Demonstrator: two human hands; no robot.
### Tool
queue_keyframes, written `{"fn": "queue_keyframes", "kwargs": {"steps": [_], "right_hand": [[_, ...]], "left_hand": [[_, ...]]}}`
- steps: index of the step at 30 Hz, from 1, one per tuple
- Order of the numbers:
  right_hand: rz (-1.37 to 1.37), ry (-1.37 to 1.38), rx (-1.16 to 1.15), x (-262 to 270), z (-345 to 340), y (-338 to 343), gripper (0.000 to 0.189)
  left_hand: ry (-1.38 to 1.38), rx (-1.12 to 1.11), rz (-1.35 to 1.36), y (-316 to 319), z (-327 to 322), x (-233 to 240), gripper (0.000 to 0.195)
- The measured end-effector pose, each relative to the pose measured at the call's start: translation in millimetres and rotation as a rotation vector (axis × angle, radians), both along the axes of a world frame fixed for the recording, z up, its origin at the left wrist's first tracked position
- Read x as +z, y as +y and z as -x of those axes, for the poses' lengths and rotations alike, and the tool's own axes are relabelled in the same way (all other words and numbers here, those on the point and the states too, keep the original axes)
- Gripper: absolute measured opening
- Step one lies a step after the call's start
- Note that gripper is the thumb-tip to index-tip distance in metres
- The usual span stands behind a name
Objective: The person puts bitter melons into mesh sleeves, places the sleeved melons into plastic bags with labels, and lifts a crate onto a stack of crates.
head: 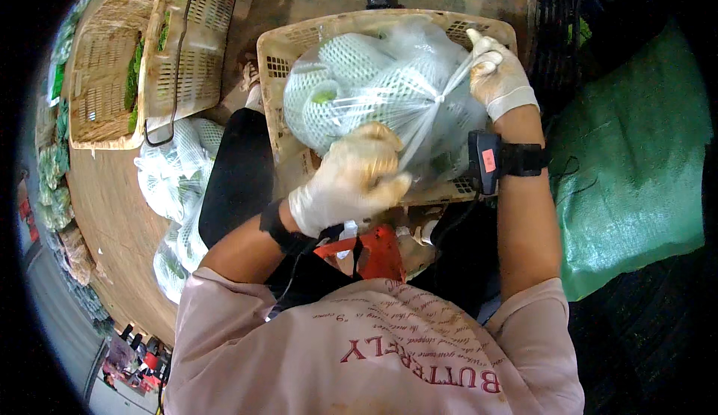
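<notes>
A clear plastic bag full of green produce in white foam net sleeves rests in a cream plastic crate before me. Its neck is drawn together in a knot, with two twisted ends leading apart. My right hand, in a pale glove, grips the upper end at the crate's right side. My left hand, gloved too and slightly blurred, is closed on the other end near the crate's front rim. The foam sleeves hide most of the produce.
More bagged produce in foam nets lies on the floor at my left. Beyond it stands a tipped cream crate with a metal hook against it. A green woven sheet spreads at my right. Something red is between my legs.
</notes>
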State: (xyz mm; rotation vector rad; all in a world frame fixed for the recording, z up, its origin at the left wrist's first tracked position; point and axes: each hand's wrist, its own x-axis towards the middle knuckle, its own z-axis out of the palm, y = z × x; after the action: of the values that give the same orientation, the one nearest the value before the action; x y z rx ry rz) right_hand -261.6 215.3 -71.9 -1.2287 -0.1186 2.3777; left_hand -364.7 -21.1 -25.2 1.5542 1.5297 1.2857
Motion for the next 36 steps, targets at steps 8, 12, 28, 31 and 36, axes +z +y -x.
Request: {"fn": "queue_keyframes", "kwargs": {"steps": [8, 12, 28, 31, 36], "right_hand": [[0.276, 0.127, 0.133, -28.3, 16.2, 0.9, 0.020], [0.328, 0.067, 0.164, -63.7, 23.7, 20.9, 0.017], [-1.807, -0.232, 0.978, 42.3, -13.2, -112.4, 0.029], [-1.056, -0.292, 0.375, 21.1, -32.0, -81.3, 0.025], [-0.724, -0.449, -0.020, 91.4, 12.5, -111.5, 0.030]], "left_hand": [[0.383, -0.087, 0.035, 3.1, -35.1, -1.2, 0.023], [0.411, -0.386, -0.001, 0.5, -36.7, 4.0, 0.009], [0.057, 0.296, -0.242, 4.7, 2.8, 21.6, 0.023], [-0.064, 0.630, -0.084, -0.5, 17.0, -4.7, 0.042], [-0.226, 1.061, 0.325, -20.2, 58.9, -54.2, 0.049]]}}
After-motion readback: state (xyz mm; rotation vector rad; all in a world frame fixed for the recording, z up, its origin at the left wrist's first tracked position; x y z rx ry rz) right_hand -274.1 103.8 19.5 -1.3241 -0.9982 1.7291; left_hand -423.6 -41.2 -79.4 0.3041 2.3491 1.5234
